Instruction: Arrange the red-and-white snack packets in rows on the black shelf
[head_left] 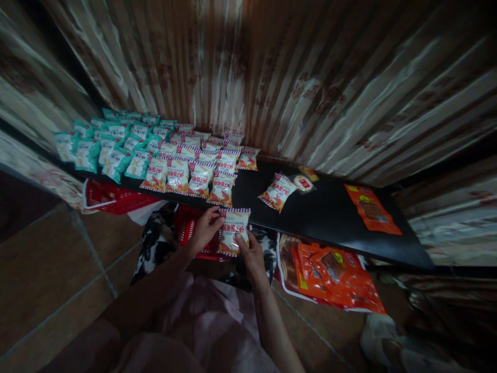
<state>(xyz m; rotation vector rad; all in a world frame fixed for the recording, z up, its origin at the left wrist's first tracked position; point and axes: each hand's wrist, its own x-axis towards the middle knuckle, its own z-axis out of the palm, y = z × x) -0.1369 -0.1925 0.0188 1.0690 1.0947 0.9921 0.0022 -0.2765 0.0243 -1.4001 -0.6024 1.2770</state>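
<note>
Between my two hands is a white-and-orange snack bag [233,228] with a striped top edge, held upright in front of the black shelf. My left hand [209,226] pinches its upper left edge. My right hand [250,252] grips its lower right side, thumb on the front. Rows of matching snack bags [200,178] stand on the shelf just beyond. To their left are several teal snack bags [116,161]. One more white-and-orange bag [278,192] lies apart, farther right, beside a small clear-wrapped packet [303,183].
An orange packet [371,210] lies at the right of the black shelf [310,217]. Below are a basket of orange packets [337,274], a red basket [112,197] at left, and another red basket [187,230] between my knees. A pleated curtain [272,77] hangs behind.
</note>
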